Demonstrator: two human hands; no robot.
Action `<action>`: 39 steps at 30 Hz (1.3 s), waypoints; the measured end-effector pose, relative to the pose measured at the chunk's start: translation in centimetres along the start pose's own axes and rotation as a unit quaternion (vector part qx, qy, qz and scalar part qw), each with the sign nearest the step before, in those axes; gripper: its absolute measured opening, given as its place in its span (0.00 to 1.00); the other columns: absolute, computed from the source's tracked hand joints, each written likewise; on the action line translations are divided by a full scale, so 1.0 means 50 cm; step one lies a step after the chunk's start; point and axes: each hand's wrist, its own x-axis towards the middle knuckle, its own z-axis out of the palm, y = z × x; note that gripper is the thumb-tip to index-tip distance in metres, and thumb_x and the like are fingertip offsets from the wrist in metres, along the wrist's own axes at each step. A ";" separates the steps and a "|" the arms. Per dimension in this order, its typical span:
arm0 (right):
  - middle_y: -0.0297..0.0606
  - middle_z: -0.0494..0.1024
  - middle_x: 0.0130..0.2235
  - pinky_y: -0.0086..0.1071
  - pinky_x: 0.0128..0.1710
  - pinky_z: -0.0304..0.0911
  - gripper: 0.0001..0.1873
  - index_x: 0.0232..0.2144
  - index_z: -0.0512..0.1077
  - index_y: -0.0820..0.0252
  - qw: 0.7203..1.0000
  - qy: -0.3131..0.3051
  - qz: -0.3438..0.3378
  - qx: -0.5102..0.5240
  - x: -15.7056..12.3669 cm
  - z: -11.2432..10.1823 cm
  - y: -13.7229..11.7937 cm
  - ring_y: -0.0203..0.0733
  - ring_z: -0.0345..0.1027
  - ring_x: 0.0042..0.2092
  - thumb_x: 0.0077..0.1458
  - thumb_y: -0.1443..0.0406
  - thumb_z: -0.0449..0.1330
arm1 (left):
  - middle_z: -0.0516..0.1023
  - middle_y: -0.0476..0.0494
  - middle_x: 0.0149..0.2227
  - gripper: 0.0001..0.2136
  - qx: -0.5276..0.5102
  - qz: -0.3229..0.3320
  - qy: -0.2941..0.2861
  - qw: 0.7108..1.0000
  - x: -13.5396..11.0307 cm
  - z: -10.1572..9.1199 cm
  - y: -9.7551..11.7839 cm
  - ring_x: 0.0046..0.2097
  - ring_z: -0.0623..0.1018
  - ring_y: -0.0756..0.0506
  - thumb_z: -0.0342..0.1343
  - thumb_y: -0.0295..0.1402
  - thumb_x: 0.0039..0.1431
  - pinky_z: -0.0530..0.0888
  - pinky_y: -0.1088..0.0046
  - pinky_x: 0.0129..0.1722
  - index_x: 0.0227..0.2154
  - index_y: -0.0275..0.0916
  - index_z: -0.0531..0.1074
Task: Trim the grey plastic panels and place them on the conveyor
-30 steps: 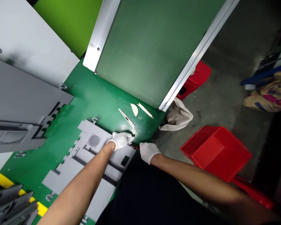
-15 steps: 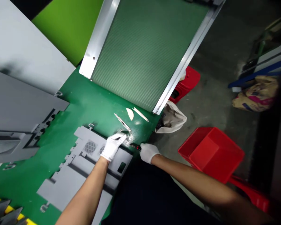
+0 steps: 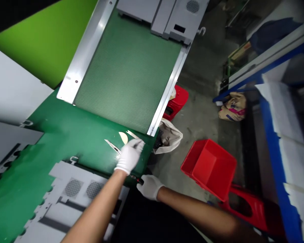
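My gloved left hand (image 3: 128,157) is pinching nearly shut, its fingertips (image 3: 140,143) over the shiny green panel (image 3: 66,141) beside three thin white scraps (image 3: 123,137), though I cannot tell if it's gripping anything. My gloved right hand (image 3: 150,187) is curling closed around one red-and-black tool handle (image 3: 138,181) at the panel's edge.

A factory workshop, with green sheet-metal panels (image 3: 66,141) above a concrete floor (image 3: 192,165).

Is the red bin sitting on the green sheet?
No, the red bin stands on the concrete floor, off to the side of the green sheet.
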 end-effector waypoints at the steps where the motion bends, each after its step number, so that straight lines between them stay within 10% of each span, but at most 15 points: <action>1: 0.49 0.84 0.41 0.37 0.44 0.67 0.21 0.38 0.78 0.60 1.000 0.000 -0.013 0.005 0.001 -0.013 -0.009 0.53 0.79 0.46 0.62 0.51 0.53 | 0.84 0.39 0.45 0.14 0.021 0.010 0.054 0.998 0.005 -0.057 -0.030 0.48 0.81 0.40 0.58 0.43 0.61 0.74 0.65 0.54 0.41 0.39 0.80; 5: 0.49 0.83 0.44 0.36 0.46 0.66 0.28 0.39 0.78 0.59 0.997 -0.004 -0.070 0.016 0.036 -0.053 -0.082 0.51 0.78 0.48 0.63 0.45 0.50 | 0.84 0.37 0.42 0.15 0.189 -0.111 0.294 0.930 -0.019 -0.317 -0.168 0.46 0.80 0.36 0.56 0.43 0.60 0.74 0.58 0.53 0.39 0.38 0.80; 10: 0.54 0.83 0.44 0.43 0.46 0.69 0.34 0.43 0.80 0.60 0.993 -0.026 -0.116 -0.020 0.128 -0.071 -0.254 0.58 0.78 0.49 0.65 0.43 0.44 | 0.83 0.37 0.41 0.16 0.177 -0.251 0.321 0.896 -0.084 -0.476 -0.290 0.44 0.80 0.36 0.57 0.47 0.58 0.74 0.58 0.49 0.37 0.39 0.80; 18: 0.59 0.82 0.46 0.42 0.50 0.68 0.35 0.45 0.79 0.67 0.976 -0.050 -0.208 -0.045 0.229 -0.056 -0.415 0.57 0.77 0.51 0.68 0.46 0.43 | 0.84 0.39 0.44 0.18 0.091 -0.240 0.289 0.922 -0.097 -0.479 -0.352 0.46 0.80 0.40 0.58 0.47 0.57 0.73 0.63 0.53 0.40 0.39 0.80; 39: 0.56 0.83 0.43 0.39 0.47 0.66 0.32 0.41 0.80 0.65 0.987 -0.013 -0.145 -0.069 0.235 -0.039 -0.430 0.55 0.77 0.49 0.66 0.46 0.46 | 0.83 0.40 0.47 0.15 -0.012 -0.220 0.308 0.925 -0.107 -0.475 -0.393 0.51 0.79 0.41 0.59 0.42 0.58 0.71 0.64 0.59 0.42 0.37 0.80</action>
